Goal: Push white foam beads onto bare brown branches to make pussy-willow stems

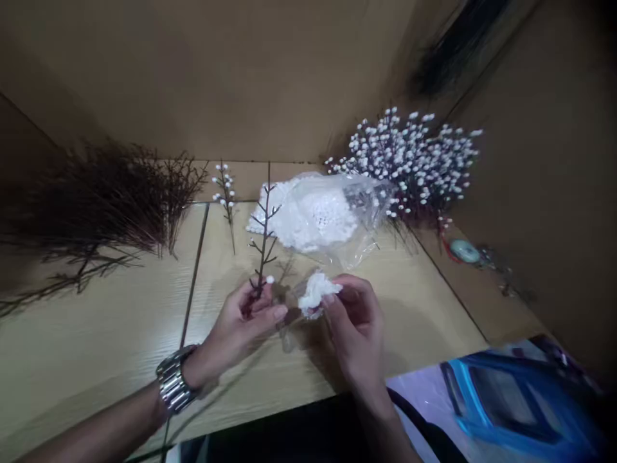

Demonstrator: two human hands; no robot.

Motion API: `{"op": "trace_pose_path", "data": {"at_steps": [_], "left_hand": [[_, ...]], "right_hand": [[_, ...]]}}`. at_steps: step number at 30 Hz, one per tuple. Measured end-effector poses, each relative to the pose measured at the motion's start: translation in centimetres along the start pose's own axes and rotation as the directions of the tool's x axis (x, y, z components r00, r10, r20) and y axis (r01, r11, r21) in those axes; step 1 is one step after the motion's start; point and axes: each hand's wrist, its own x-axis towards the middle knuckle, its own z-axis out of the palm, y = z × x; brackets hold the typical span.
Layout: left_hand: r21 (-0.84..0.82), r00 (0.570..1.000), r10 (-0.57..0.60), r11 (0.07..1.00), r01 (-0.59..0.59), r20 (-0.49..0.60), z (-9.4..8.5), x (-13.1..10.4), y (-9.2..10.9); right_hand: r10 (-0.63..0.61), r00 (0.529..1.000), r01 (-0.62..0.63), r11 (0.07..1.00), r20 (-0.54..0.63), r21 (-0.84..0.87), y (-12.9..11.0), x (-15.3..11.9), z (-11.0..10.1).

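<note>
Twig (263, 251) stands upright on the near side of the bag (315, 215), its base in the left hand (249, 316), whose grip is closed round it; one white bead (270, 280) shows low down. The right hand (357, 321), also nearer than the bag, has its grip pinched on a white clump (317, 290). The bag, clear and full of white beads, lies on the table (409, 341), any print too blurred to read. Left of it lies a sprig (225, 186); right and behind, a beaded bunch (409, 157).
</note>
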Motion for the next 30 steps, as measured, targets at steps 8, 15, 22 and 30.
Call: {"op": "trace_pose_path", "data": {"at_steps": [8, 15, 22, 30], "left_hand": [[0.058, 0.999, 0.046, 0.997, -0.047, 0.016, -0.2, 0.1, -0.7], [-0.002, 0.996, 0.078, 0.997, -0.078, 0.036, 0.1, 0.3, -0.6], [-0.003, 0.997, 0.077, 0.997, -0.077, 0.001, 0.0, 0.2, -0.8], [-0.294, 0.992, -0.110, 0.952, 0.088, -0.061, 0.2, 0.6, 0.3]], "right_hand": [[0.052, 0.999, -0.050, 0.991, -0.013, 0.124, 1.5, -1.0, 0.5], [0.019, 0.989, -0.019, 1.000, 0.144, -0.003, 0.9, -1.7, 2.0], [-0.077, 0.989, 0.101, 0.974, 0.124, -0.201, 1.2, -2.3, 2.1], [-0.434, 0.863, 0.274, 0.832, -0.258, -0.482, -2.8, 3.3, -7.5]]}}
